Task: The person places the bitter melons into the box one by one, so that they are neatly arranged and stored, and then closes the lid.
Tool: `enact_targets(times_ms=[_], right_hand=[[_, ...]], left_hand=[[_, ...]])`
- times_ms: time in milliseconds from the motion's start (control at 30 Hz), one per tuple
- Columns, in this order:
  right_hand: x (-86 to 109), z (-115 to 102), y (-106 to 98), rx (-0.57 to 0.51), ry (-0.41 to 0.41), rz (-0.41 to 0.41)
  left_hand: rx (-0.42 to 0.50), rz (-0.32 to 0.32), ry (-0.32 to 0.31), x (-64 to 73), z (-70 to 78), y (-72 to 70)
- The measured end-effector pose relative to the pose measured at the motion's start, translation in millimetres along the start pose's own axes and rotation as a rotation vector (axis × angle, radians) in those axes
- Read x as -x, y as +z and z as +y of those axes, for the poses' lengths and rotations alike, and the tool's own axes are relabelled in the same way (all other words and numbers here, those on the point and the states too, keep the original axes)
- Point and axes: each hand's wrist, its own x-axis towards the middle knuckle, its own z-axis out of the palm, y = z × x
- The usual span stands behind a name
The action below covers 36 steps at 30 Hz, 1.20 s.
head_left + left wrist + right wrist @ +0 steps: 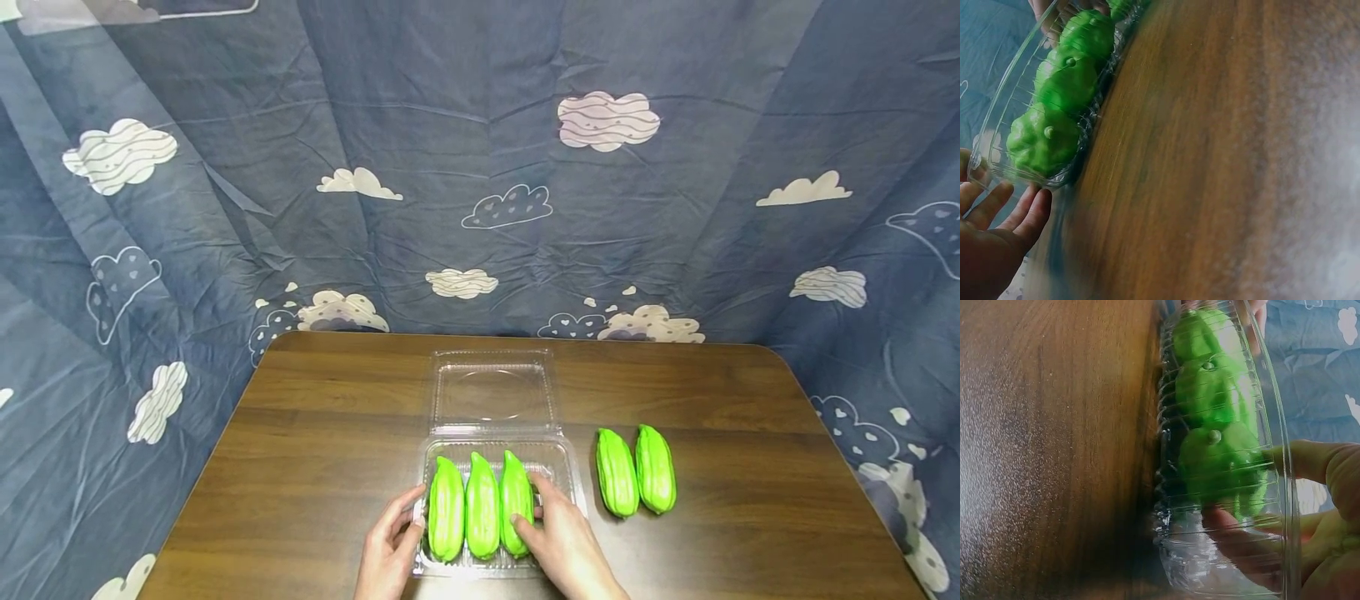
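A clear plastic clamshell container (480, 570) stands on the table with its lid (492, 392) folded back. Three ribbed green bitter melons lie side by side inside: a left one (447, 512), a middle one (483, 508) and a right one (514, 492). My right hand (564, 533) reaches into the container and grips the right melon, thumb and fingers on its sides. At the container's left edge, my left hand (390, 542) holds the rim, with fingertips (1038, 197) against the outer wall in the left wrist view.
Two more bitter melons, one nearer (618, 475) and one farther right (656, 471), lie together on the wooden table (315, 467) right of the container. Behind the table hangs a dark blue curtain (420, 100) with cloud prints.
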Motion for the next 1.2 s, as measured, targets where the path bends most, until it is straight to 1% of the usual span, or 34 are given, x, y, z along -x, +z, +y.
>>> enact_targets(times_ms=[167,300,400,567,667,833,900,967,1067,1200], right_hand=[[1.1,-1,-4,0.019,0.017,0.000],[3.6,-3,-10,0.019,0.023,0.003],[6.6,-3,-15,0.017,0.013,0.014],[10.0,1,-21,-0.048,-0.008,0.034],[10.6,9,-22,-0.134,-0.031,0.086],[13.2,24,-23,-0.267,-0.128,0.221],[14.1,29,-25,-0.303,-0.175,0.260],[14.5,33,-28,-0.326,-0.201,0.294],[14.8,40,-34,-0.317,-0.197,0.333],[15.9,47,-43,-0.282,-0.121,0.358]], left_hand=[[0.017,-0.010,0.011,0.6,-0.2,0.2],[0.023,-0.008,0.003,0.6,-0.2,-0.1],[0.017,-0.004,-0.002,0.4,0.0,-0.2],[0.005,0.002,-0.002,0.1,-0.3,0.2],[0.002,0.001,0.001,0.4,-0.8,0.5],[0.000,0.001,-0.004,0.4,-0.7,0.7],[0.004,0.002,-0.006,0.1,0.0,0.5],[0.007,0.001,-0.006,-0.1,0.4,0.2],[0.013,-0.001,-0.001,0.1,0.9,-0.1],[0.010,-0.011,0.006,-0.2,1.9,-0.2]])
